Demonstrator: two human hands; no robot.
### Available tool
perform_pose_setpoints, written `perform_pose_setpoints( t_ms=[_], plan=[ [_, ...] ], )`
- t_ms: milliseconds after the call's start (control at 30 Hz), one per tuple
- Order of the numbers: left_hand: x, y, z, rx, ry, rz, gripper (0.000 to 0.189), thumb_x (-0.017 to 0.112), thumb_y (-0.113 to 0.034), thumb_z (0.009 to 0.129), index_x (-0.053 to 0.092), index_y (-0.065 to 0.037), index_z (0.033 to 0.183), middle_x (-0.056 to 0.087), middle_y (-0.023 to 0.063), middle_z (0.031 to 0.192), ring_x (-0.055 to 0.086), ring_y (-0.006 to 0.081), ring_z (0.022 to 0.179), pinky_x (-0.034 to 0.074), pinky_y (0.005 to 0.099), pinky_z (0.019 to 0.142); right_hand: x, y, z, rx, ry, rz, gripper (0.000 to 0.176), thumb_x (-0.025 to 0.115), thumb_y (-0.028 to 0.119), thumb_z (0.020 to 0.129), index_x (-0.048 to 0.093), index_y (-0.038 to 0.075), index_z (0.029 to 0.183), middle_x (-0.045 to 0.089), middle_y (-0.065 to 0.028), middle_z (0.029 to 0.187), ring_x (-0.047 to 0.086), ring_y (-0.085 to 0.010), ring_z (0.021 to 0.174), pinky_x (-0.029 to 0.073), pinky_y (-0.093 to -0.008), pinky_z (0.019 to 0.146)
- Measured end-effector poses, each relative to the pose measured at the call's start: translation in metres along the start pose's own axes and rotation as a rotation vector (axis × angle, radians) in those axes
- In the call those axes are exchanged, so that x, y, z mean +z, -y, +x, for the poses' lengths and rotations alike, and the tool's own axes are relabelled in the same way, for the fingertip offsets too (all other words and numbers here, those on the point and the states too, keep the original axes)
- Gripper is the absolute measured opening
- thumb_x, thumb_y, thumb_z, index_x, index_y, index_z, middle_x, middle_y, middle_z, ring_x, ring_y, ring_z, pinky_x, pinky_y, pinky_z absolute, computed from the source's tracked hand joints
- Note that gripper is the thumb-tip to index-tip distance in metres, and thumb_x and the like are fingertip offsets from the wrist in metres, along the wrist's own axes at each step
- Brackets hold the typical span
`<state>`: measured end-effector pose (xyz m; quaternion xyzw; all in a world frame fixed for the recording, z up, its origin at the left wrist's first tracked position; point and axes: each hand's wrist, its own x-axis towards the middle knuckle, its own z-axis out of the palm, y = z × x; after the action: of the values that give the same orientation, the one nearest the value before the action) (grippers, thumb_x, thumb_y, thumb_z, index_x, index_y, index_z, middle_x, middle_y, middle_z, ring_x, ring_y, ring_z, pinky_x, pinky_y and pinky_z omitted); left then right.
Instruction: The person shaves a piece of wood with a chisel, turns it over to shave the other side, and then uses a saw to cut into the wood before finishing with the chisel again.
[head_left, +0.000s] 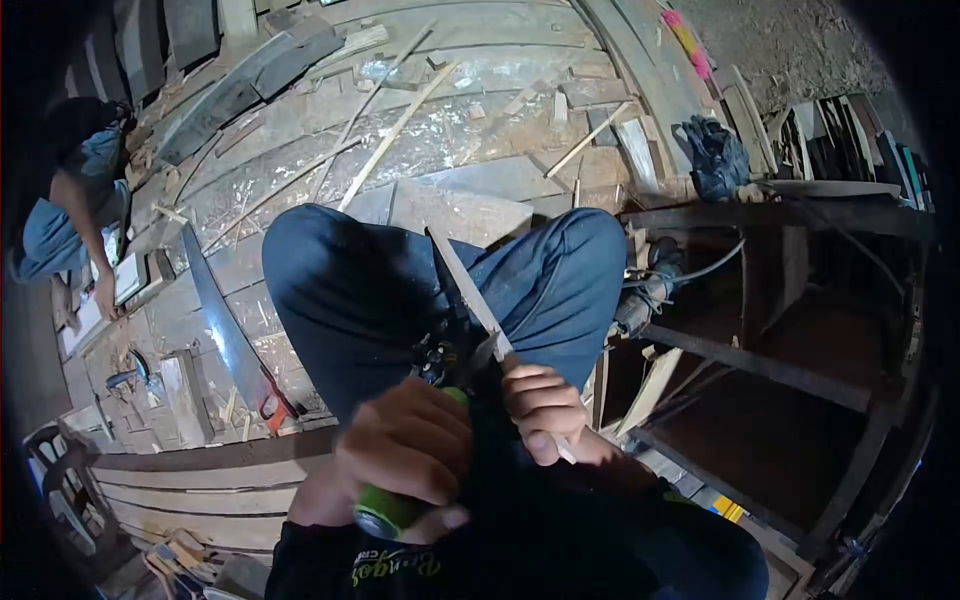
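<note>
My left hand is closed round the green handle of a knife. Its short blade meets the side of a thin wooden strip. My right hand grips that strip near its lower end, the thumb lying along it. The strip slants up and left between my bent knees, and its far tip rests by my left thigh. Part of the knife is hidden by my left fingers.
A handsaw with a red handle lies left of my knee. Another person crouches at the far left. Loose wood sticks and offcuts litter the plank floor. A dark wooden frame stands at right, with a black plastic bag above it.
</note>
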<state>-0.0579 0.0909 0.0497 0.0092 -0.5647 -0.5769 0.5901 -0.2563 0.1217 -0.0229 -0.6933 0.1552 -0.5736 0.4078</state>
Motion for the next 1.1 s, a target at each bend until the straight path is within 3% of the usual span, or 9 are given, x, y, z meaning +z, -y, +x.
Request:
perform_pose_setpoints(
  t_ms=[100, 233, 600, 667, 700, 733, 800, 900, 1100],
  plan=[
    [-0.009, -0.023, 0.001, 0.122, -0.039, -0.071, 0.023, 0.07, -0.003, 0.078, 0.053, -0.005, 0.061, 0.049, 0.0027, 0.054, 0.05, 0.018, 0.042, 0.035, 0.0322, 0.039, 0.005, -0.005, 0.004, -0.043, -0.054, -0.008, 0.03, 0.055, 0.015, 0.088, 0.053, 0.001, 0.062, 0.052, -0.0101, 0.056, 0.05, -0.0251, 0.046, 0.043, -0.0391, 0.051],
    [0.007, -0.003, 0.004, -0.036, 0.04, 0.008, 0.02, 0.07, -0.002, 0.074, 0.055, -0.006, 0.061, 0.049, 0.0, 0.052, 0.047, 0.0177, 0.037, 0.034, 0.0306, 0.036, 0.007, -0.006, 0.0, -0.046, -0.059, -0.023, 0.029, 0.056, 0.014, 0.087, 0.052, 0.001, 0.061, 0.051, -0.0096, 0.055, 0.051, -0.0256, 0.046, 0.043, -0.039, 0.051],
    [0.006, -0.013, 0.009, 0.071, 0.079, -0.093, 0.019, 0.067, -0.002, 0.078, 0.059, -0.004, 0.061, 0.051, 0.0022, 0.05, 0.049, 0.0147, 0.036, 0.036, 0.0272, 0.035, -0.007, -0.011, -0.011, -0.089, -0.028, 0.073, 0.026, 0.055, 0.009, 0.083, 0.051, 0.002, 0.059, 0.049, -0.0094, 0.058, 0.048, -0.0246, 0.047, 0.042, -0.037, 0.052],
    [0.005, -0.021, 0.011, 0.135, -0.078, -0.014, 0.02, 0.067, 0.0, 0.078, 0.058, -0.004, 0.06, 0.051, 0.0027, 0.05, 0.052, 0.015, 0.038, 0.04, 0.0268, 0.037, 0.001, -0.01, -0.004, -0.066, -0.05, 0.027, 0.026, 0.058, 0.012, 0.083, 0.052, 0.002, 0.059, 0.049, -0.0097, 0.059, 0.05, -0.0259, 0.049, 0.044, -0.0382, 0.053],
    [-0.008, -0.032, 0.01, 0.084, 0.072, -0.06, 0.023, 0.069, -0.017, 0.086, 0.061, -0.006, 0.068, 0.054, 0.003, 0.05, 0.053, 0.015, 0.04, 0.046, 0.0313, 0.038, 0.002, -0.004, 0.0, -0.013, -0.064, -0.03, 0.024, 0.058, 0.012, 0.082, 0.054, 0.001, 0.061, 0.05, -0.01, 0.059, 0.052, -0.0268, 0.051, 0.045, -0.0387, 0.054],
    [-0.011, -0.036, 0.013, 0.157, 0.085, -0.116, 0.021, 0.068, -0.002, 0.079, 0.058, -0.005, 0.061, 0.051, 0.0023, 0.05, 0.051, 0.0158, 0.038, 0.04, 0.0284, 0.038, 0.001, -0.003, 0.0, -0.01, -0.069, -0.031, 0.024, 0.058, 0.012, 0.082, 0.054, 0.001, 0.061, 0.05, -0.01, 0.059, 0.052, -0.0268, 0.051, 0.045, -0.0387, 0.054],
    [0.003, -0.032, 0.01, 0.003, -0.029, 0.035, 0.019, 0.07, -0.001, 0.076, 0.057, -0.005, 0.062, 0.05, 0.0031, 0.051, 0.049, 0.0173, 0.037, 0.04, 0.0315, 0.039, 0.001, -0.001, 0.0, 0.011, -0.002, -0.025, 0.026, 0.056, 0.013, 0.085, 0.052, 0.001, 0.063, 0.052, -0.0104, 0.058, 0.051, -0.0269, 0.049, 0.044, -0.0401, 0.054],
    [0.005, -0.007, 0.01, -0.09, 0.129, 0.057, 0.021, 0.071, 0.0, 0.073, 0.055, -0.006, 0.062, 0.049, 0.0016, 0.052, 0.049, 0.0172, 0.039, 0.039, 0.0336, 0.04, 0.003, -0.006, -0.008, -0.02, -0.011, -0.005, 0.026, 0.057, 0.014, 0.086, 0.053, 0.002, 0.064, 0.052, -0.0103, 0.059, 0.053, -0.0272, 0.051, 0.046, -0.0411, 0.056],
    [-0.014, -0.02, -0.002, 0.003, 0.083, -0.017, 0.021, 0.072, -0.002, 0.075, 0.055, -0.006, 0.063, 0.05, 0.0019, 0.054, 0.053, 0.0177, 0.045, 0.039, 0.0328, 0.042, 0.001, -0.002, -0.004, 0.023, 0.018, -0.069, 0.023, 0.059, 0.014, 0.083, 0.055, 0.002, 0.064, 0.055, -0.01, 0.061, 0.058, -0.0279, 0.055, 0.049, -0.0416, 0.059]
  ],
)
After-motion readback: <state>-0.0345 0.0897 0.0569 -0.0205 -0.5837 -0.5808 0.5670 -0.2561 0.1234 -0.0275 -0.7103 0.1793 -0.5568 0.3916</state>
